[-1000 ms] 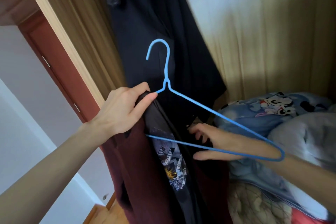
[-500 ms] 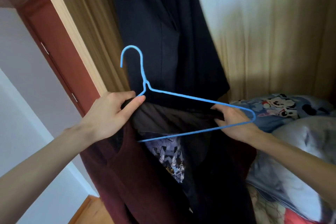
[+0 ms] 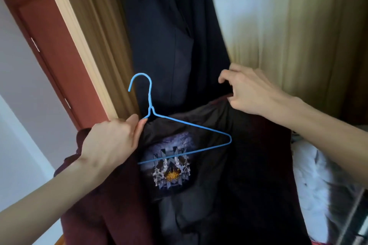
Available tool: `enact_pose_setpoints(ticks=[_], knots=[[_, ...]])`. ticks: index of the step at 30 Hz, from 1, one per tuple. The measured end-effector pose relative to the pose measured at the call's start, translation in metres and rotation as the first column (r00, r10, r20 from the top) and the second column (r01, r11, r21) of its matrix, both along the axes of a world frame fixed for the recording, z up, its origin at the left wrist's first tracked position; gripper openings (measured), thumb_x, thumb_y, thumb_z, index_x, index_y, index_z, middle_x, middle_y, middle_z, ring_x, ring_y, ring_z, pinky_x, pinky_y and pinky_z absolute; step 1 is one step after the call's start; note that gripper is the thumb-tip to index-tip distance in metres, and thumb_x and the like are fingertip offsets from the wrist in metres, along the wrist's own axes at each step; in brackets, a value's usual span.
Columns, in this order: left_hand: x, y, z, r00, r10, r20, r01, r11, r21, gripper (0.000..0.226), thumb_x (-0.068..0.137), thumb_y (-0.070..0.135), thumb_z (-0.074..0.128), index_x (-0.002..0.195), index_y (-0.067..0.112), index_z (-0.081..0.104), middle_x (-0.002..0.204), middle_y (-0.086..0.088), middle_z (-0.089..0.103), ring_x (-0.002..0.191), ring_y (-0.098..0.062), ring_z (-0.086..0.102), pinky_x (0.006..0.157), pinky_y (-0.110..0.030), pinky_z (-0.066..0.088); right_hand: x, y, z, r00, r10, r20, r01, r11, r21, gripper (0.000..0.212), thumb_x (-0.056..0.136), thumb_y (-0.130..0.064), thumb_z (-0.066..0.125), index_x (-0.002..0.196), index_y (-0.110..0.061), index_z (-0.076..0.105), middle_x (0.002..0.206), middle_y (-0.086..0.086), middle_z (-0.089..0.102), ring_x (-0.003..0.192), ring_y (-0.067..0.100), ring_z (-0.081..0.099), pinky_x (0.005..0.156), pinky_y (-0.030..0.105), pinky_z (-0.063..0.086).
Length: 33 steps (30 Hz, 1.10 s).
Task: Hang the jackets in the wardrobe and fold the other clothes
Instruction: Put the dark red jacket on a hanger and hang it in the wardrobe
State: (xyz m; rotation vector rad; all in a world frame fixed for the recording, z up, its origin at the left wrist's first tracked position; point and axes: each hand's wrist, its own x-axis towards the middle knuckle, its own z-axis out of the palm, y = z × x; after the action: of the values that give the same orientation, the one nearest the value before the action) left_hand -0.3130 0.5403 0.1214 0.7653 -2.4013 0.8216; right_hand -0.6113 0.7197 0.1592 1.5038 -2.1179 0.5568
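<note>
Now, the scene as I read it from the head view:

Left hand: my left hand (image 3: 111, 141) grips the maroon jacket (image 3: 103, 205) at its near-left shoulder, fingers curled round the cloth and the left end of the blue wire hanger (image 3: 191, 125), just below the hanger's neck.

Right hand: my right hand (image 3: 253, 91) pinches the jacket's upper edge on the right, fingers bent over the fabric, higher than the left.

Jacket: it hangs spread between both hands, open side toward me, dark lining showing with a printed label (image 3: 171, 167) in the middle.

Hanger: hook upright, pointing left; its right corner and lower bar lie in front of the lining, crossing the label.

Wardrobe: a black garment (image 3: 169, 36) hangs behind the hanger, in front of the wooden back wall (image 3: 288, 26).

Left side: a red-brown door (image 3: 49, 45).

Far right: pale bedding (image 3: 318, 185), blurred.
</note>
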Motion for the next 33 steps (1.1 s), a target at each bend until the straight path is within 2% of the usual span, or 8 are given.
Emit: enact_pose_setpoints(ticks=[5, 9, 13, 17, 20, 23, 28, 33], knots=[[-0.012, 0.020, 0.010, 0.985, -0.023, -0.169, 0.021, 1.000, -0.011, 0.046, 0.106, 0.048, 0.038, 0.076, 0.014, 0.046, 0.047, -0.011, 0.048, 0.038, -0.040, 0.052, 0.044, -0.030, 0.030, 0.033, 0.003, 0.021, 0.961, 0.206, 0.185, -0.203, 0.979, -0.032, 0.043, 0.079, -0.030, 0.074, 0.122, -0.037, 0.068, 0.097, -0.017, 0.050, 0.101, 0.016, 0.059, 0.083, 0.031, 0.043], [-0.009, 0.029, 0.019, 0.934, -0.085, -0.346, 0.086, 0.996, -0.012, 0.046, 0.111, 0.044, 0.038, 0.077, 0.013, 0.044, 0.049, -0.010, 0.048, 0.044, -0.045, 0.055, 0.048, -0.033, 0.032, 0.033, 0.018, 0.009, 0.766, 0.454, 0.455, -0.476, 0.877, -0.073, 0.048, 0.085, -0.071, 0.061, 0.128, -0.048, 0.065, 0.105, -0.018, 0.061, 0.076, 0.003, 0.063, 0.074, 0.016, 0.047], [-0.005, 0.034, 0.025, 0.893, -0.133, -0.430, 0.140, 0.990, -0.017, 0.048, 0.107, 0.049, 0.039, 0.076, 0.012, 0.044, 0.050, -0.004, 0.043, 0.048, -0.046, 0.055, 0.049, -0.034, 0.034, 0.013, 0.026, -0.026, 0.816, 0.566, 0.115, -0.502, 0.794, -0.344, 0.038, 0.099, -0.017, 0.063, 0.135, -0.027, 0.062, 0.119, -0.009, 0.050, 0.071, 0.019, 0.056, 0.074, 0.018, 0.046], [-0.002, 0.034, 0.030, 0.861, -0.160, -0.483, 0.165, 0.986, -0.033, 0.051, 0.108, 0.052, 0.037, 0.076, 0.013, 0.043, 0.051, -0.001, 0.042, 0.048, -0.044, 0.052, 0.049, -0.035, 0.037, -0.010, 0.027, -0.045, 0.901, 0.378, 0.215, -0.308, 0.904, -0.299, 0.057, 0.088, -0.055, 0.061, 0.138, -0.029, 0.052, 0.128, -0.012, 0.045, 0.111, 0.009, 0.058, 0.104, 0.027, 0.045], [-0.007, 0.034, 0.028, 0.865, -0.169, -0.473, 0.175, 0.984, -0.031, 0.050, 0.107, 0.052, 0.038, 0.075, 0.014, 0.042, 0.051, 0.001, 0.039, 0.048, -0.044, 0.053, 0.050, -0.033, 0.032, -0.012, 0.027, -0.045, 0.919, 0.323, 0.225, -0.313, 0.946, -0.081, 0.044, 0.091, -0.066, 0.047, 0.123, -0.036, 0.051, 0.103, -0.015, 0.059, 0.089, 0.004, 0.060, 0.077, 0.039, 0.051], [-0.014, 0.032, 0.031, 0.870, -0.151, -0.469, 0.158, 0.987, -0.024, 0.050, 0.107, 0.052, 0.036, 0.076, 0.013, 0.041, 0.052, 0.002, 0.037, 0.051, -0.045, 0.054, 0.051, -0.034, 0.030, -0.006, 0.024, -0.036, 0.964, 0.262, -0.050, -0.264, 0.964, -0.038, 0.043, 0.093, -0.071, 0.039, 0.108, -0.031, 0.044, 0.066, -0.013, 0.047, 0.055, 0.006, 0.045, 0.053, 0.036, 0.033], [-0.017, 0.025, 0.046, 0.877, -0.212, -0.431, 0.192, 0.977, -0.089, 0.045, 0.109, 0.049, 0.037, 0.077, 0.017, 0.036, 0.054, 0.009, 0.031, 0.049, -0.043, 0.051, 0.051, -0.033, 0.030, 0.004, 0.025, -0.011, 0.945, 0.258, -0.200, -0.263, 0.965, 0.002, 0.047, 0.092, -0.073, 0.032, 0.109, -0.030, 0.038, 0.065, -0.005, 0.052, 0.057, 0.018, 0.047, 0.052, 0.035, 0.034], [-0.014, 0.006, 0.043, 0.891, -0.313, -0.328, 0.326, 0.945, -0.017, 0.037, 0.109, 0.048, 0.034, 0.083, 0.022, 0.033, 0.063, 0.010, 0.037, 0.059, -0.032, 0.053, 0.053, -0.034, 0.034, 0.020, 0.026, -0.021, 0.941, 0.324, -0.099, -0.337, 0.926, -0.171, 0.037, 0.093, -0.061, 0.044, 0.110, -0.029, 0.048, 0.050, -0.014, 0.034, 0.047, 0.008, 0.039, 0.050, 0.035, 0.038]])
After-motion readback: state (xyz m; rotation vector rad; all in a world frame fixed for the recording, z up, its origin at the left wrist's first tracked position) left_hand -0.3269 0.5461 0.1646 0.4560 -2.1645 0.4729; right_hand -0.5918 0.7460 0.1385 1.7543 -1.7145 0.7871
